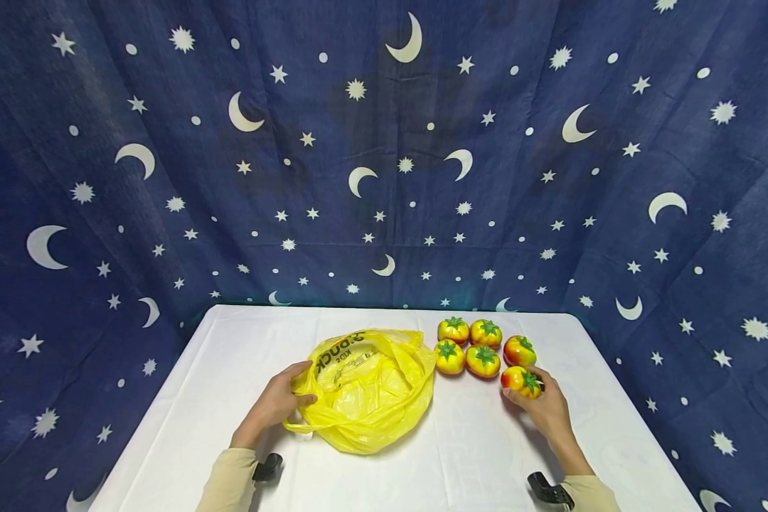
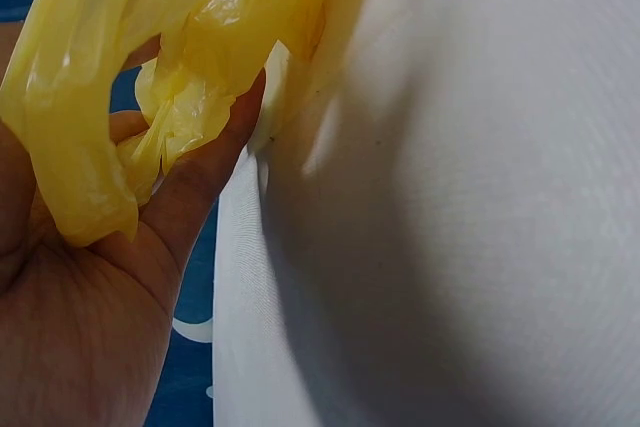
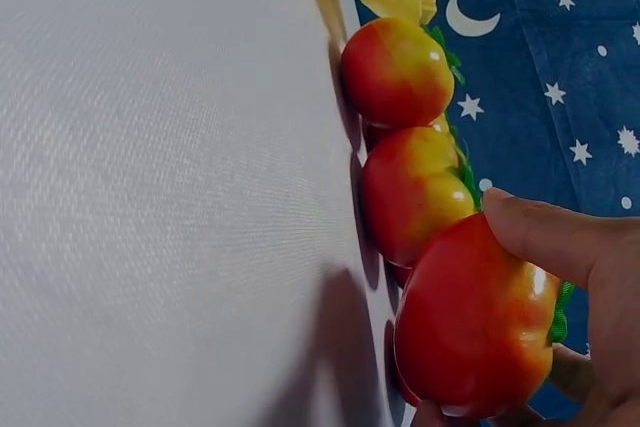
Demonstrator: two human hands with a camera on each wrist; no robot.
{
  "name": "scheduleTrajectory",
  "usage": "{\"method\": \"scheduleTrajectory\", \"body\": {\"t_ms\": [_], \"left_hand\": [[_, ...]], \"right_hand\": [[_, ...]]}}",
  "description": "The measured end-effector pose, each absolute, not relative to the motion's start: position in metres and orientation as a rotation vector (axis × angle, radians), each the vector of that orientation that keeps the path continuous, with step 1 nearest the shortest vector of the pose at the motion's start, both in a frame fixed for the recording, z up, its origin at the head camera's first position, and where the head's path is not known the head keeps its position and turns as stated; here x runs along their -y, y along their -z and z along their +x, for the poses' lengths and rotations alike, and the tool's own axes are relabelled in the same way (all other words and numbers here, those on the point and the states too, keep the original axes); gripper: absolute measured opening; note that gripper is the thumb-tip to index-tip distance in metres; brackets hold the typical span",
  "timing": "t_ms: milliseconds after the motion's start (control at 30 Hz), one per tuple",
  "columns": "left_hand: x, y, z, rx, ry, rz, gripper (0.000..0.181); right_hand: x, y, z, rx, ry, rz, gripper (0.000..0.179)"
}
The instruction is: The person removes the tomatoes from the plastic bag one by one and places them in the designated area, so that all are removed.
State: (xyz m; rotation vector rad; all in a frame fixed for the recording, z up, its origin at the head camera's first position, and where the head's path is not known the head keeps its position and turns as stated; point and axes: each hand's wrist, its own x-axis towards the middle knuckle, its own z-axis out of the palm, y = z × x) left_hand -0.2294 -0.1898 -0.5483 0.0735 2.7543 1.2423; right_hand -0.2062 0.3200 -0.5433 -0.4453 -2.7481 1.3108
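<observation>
A yellow plastic bag [image 1: 365, 432] lies with its mouth spread on the table, dark lettering on its far inner wall. My left hand [image 1: 278, 400] holds the bag's left rim; in the left wrist view, the crumpled yellow film [image 2: 205, 87] passes between thumb and fingers. On the right, my right hand [image 1: 549, 407] grips a red-and-yellow tomato [image 1: 517, 380] with a green leafy top, thumb on the near side. Seen from the right wrist, the held tomato [image 3: 470, 322] overlaps the others behind it. Just beyond it sits another tomato [image 1: 518, 350].
Several more tomatoes [image 1: 483, 361] stand grouped between the bag and my right hand, close to the bag's right edge. A white cloth covers the table [image 1: 473, 462]. Behind it hangs a dark blue curtain [image 1: 384, 213] with moons and stars.
</observation>
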Motion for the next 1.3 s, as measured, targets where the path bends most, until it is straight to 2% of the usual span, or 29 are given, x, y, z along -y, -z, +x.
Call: {"method": "scheduleTrajectory", "body": {"t_ms": [567,833,1300], "left_hand": [[0.189,0.548,-0.228,-2.741,-1.259,0.049,0.075],[0.191,0.549,-0.228,-2.74,-1.26,0.046,0.076],[0.191,0.55,-0.229,-2.741,-1.261,0.045,0.076]], "right_hand": [[-0.319,0.551,-0.215,2.782,-1.24,-0.471,0.087],[-0.319,0.555,-0.217,2.763,-1.231,-0.461,0.08],[-0.32,0.557,-0.212,2.724,-1.25,-0.433,0.081]]}}
